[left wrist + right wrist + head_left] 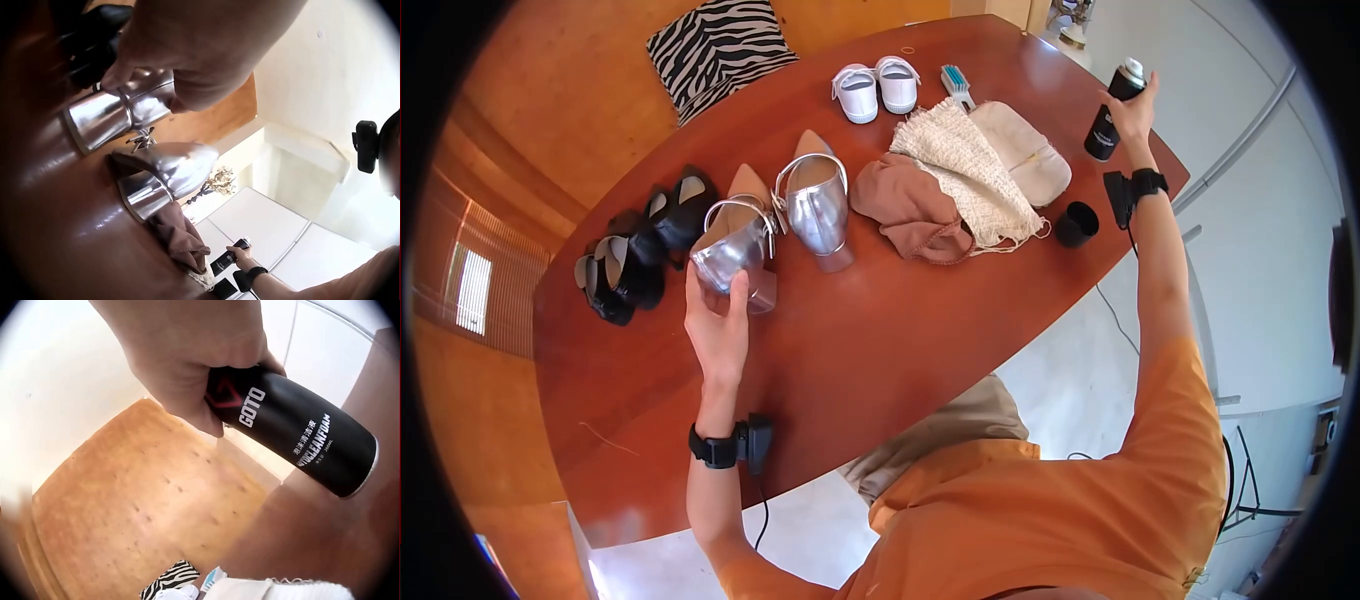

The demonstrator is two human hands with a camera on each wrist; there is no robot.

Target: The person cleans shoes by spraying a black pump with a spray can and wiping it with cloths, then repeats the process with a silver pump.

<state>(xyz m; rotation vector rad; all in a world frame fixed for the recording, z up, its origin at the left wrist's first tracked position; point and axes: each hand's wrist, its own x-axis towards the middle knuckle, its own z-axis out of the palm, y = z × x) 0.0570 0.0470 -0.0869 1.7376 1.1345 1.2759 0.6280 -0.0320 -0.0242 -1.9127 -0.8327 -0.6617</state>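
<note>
The left hand pinches the heel end of a silver high-heeled shoe at the table's left part; in the left wrist view its fingers cover part of that shoe. The matching silver shoe stands just to the right, untouched. Over the table's right end, the right hand grips the upper part of a black spray can with a white nozzle. White lettering shows on the can in the right wrist view. Whether the can's base touches the table cannot be told.
Black shoes stand at the table's left. White shoes and a brush are at the far edge. Brown cloth, cream cloth and a beige pad lie mid-right, beside a black cap.
</note>
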